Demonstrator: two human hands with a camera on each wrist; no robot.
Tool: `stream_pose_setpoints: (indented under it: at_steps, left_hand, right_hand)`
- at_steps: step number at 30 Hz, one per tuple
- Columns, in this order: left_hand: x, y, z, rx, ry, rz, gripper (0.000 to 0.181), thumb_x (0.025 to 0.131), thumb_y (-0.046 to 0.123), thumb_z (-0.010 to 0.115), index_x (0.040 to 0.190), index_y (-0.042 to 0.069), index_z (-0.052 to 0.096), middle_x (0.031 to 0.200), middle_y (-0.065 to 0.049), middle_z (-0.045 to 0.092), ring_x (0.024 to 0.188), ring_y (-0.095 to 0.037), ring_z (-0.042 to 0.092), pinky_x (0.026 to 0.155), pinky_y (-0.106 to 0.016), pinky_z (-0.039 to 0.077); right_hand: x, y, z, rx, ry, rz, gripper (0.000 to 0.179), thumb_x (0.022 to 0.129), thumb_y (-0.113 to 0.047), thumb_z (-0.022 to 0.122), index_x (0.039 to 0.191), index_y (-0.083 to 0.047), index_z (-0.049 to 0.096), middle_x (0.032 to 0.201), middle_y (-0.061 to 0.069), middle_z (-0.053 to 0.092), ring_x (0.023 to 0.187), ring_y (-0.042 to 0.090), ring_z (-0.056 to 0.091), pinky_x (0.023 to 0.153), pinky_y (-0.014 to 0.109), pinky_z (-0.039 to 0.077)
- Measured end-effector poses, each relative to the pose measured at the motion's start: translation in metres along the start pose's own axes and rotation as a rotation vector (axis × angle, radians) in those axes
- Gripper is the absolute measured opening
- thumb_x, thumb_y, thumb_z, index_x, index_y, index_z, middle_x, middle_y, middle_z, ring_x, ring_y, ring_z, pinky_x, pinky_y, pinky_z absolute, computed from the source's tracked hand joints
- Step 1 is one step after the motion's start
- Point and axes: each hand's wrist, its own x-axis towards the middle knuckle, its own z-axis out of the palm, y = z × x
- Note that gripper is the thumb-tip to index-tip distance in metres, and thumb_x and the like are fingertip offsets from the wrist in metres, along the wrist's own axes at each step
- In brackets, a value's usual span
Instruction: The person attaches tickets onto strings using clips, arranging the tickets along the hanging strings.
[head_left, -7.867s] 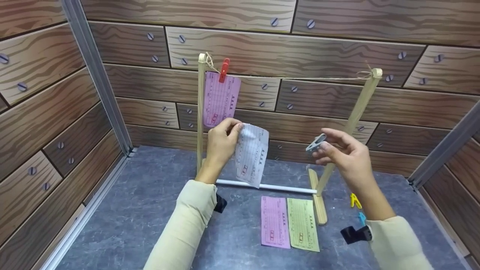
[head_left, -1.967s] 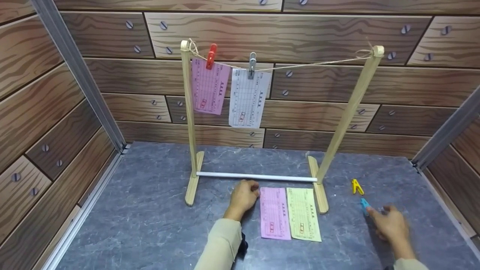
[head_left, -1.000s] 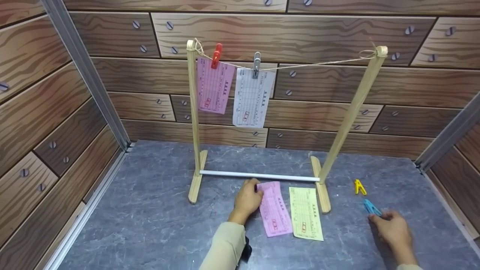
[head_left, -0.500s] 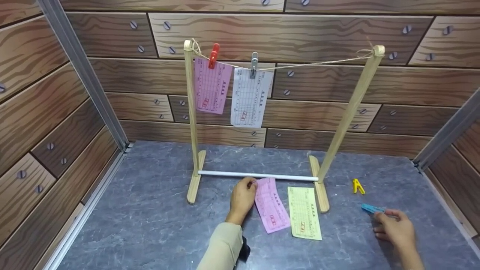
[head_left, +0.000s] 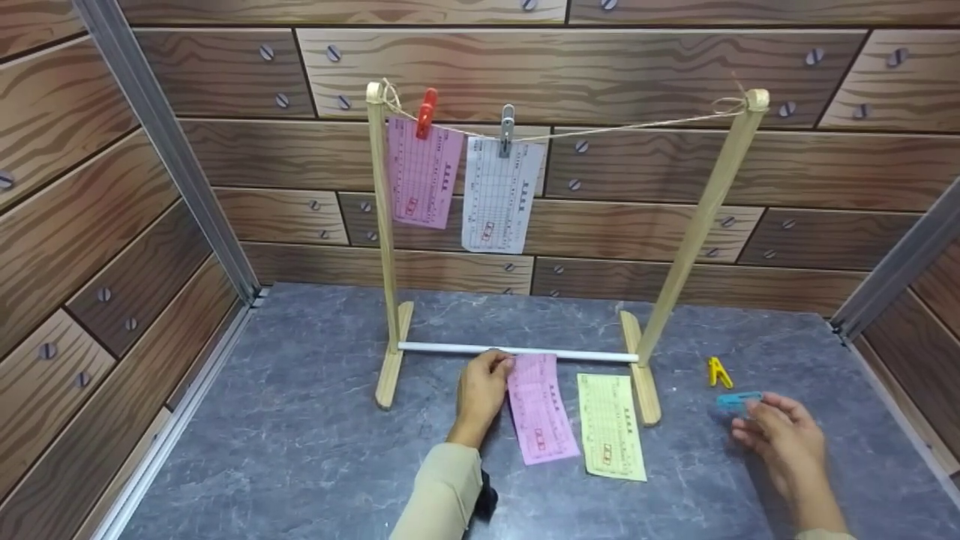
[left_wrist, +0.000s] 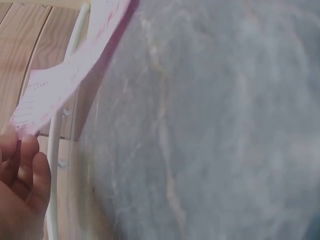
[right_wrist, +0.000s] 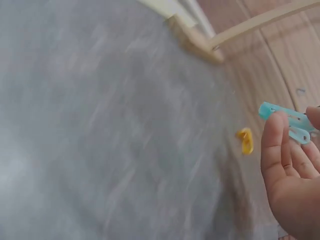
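Observation:
My left hand (head_left: pixel 481 390) pinches the top left corner of a pink paper slip (head_left: pixel 541 412) printed with a form. In the left wrist view the slip (left_wrist: pixel 65 87) bends upward off the grey tabletop, its corner between thumb and fingers. My right hand (head_left: pixel 786 442) holds a blue clothespin (head_left: pixel 739 400) above the table at the right. The right wrist view has the clothespin (right_wrist: pixel 287 120) between thumb and fingers. A yellow-green slip (head_left: pixel 611 427) lies flat beside the pink one. On the table near my right hand sits a yellow clothespin (head_left: pixel 719 373).
A wooden stand (head_left: pixel 697 232) with a white crossbar (head_left: pixel 450 348) stands behind the slips. From its string (head_left: pixel 637 127) hang another pink slip (head_left: pixel 425 176) under a red clothespin (head_left: pixel 427 112) and a white slip (head_left: pixel 501 199) under a grey clothespin (head_left: pixel 507 129).
The white slip, earlier in my left hand, now hangs from the string by the grey clothespin. My left hand has lifted the pink slip's corner; my right hand has picked up the blue clothespin.

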Motion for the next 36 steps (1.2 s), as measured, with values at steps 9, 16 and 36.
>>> stream_pose_setpoints:
  at_steps: [9,16,36]
  left_hand:
    - [0.006,0.005,-0.006,-0.041,0.045,0.023,0.004,0.092,0.015,0.074,0.092,0.011,0.076,0.074,0.008,0.067,0.067,-0.007,0.057,0.065,-0.031,0.048]
    - [0.009,0.009,-0.008,-0.069,0.047,0.042,0.007,0.09,0.014,0.075,0.088,0.008,0.073,0.075,0.006,0.068,0.065,-0.007,0.057,0.063,-0.03,0.048]
    - [0.021,0.022,-0.012,-0.12,0.058,0.089,0.004,0.092,0.008,0.071,0.09,0.005,0.072,0.08,0.001,0.071,0.07,-0.009,0.06,0.067,-0.032,0.05]
  right_hand:
    - [-0.009,-0.013,0.013,0.257,-0.222,-0.119,0.021,0.096,-0.001,0.067,0.11,-0.013,0.057,0.092,0.001,0.068,0.073,0.019,0.071,0.067,0.032,0.059]
    - [-0.012,-0.017,0.023,0.284,-0.312,-0.197,0.021,0.097,0.0,0.063,0.115,-0.01,0.06,0.096,0.004,0.067,0.077,0.02,0.071,0.07,0.031,0.059]
    - [-0.021,-0.031,0.05,0.184,-0.403,-0.296,0.022,0.098,-0.001,0.063,0.114,-0.013,0.071,0.094,0.008,0.067,0.079,0.019,0.07,0.073,0.031,0.058]
